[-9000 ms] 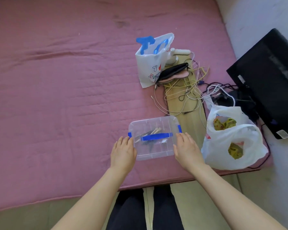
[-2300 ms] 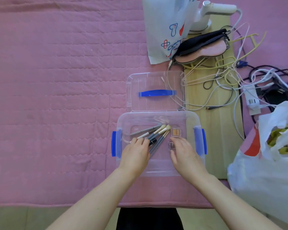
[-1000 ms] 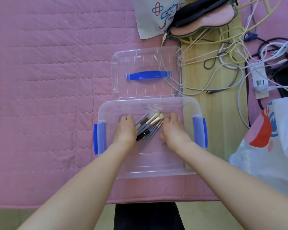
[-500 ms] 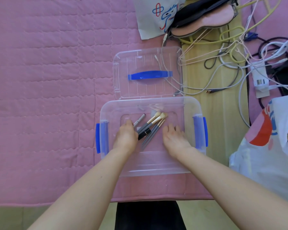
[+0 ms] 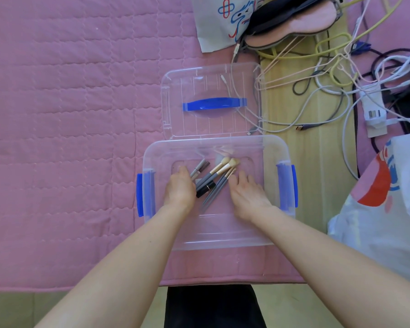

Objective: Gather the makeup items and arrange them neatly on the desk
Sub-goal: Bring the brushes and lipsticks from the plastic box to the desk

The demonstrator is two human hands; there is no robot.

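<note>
Head view: I have both hands down inside the clear bin [image 5: 268, 147], left hand [image 5: 179, 191] and right hand [image 5: 246, 192] flanking the brushes [image 5: 219, 177] that lie bunched on its floor. Left fingers look curled against a small tube [image 5: 200, 168], though I cannot tell if they grip it; right fingers are spread and hold nothing. The brushes look light, thin and stiff, likely to roll, so I'd pinch the grey handles together, not the soft bristles. The lid [image 5: 211, 102] lies just behind the bin, cables [image 5: 317, 91] trailing onto it; a plastic bag [image 5: 376, 209] crowds the right.
</note>
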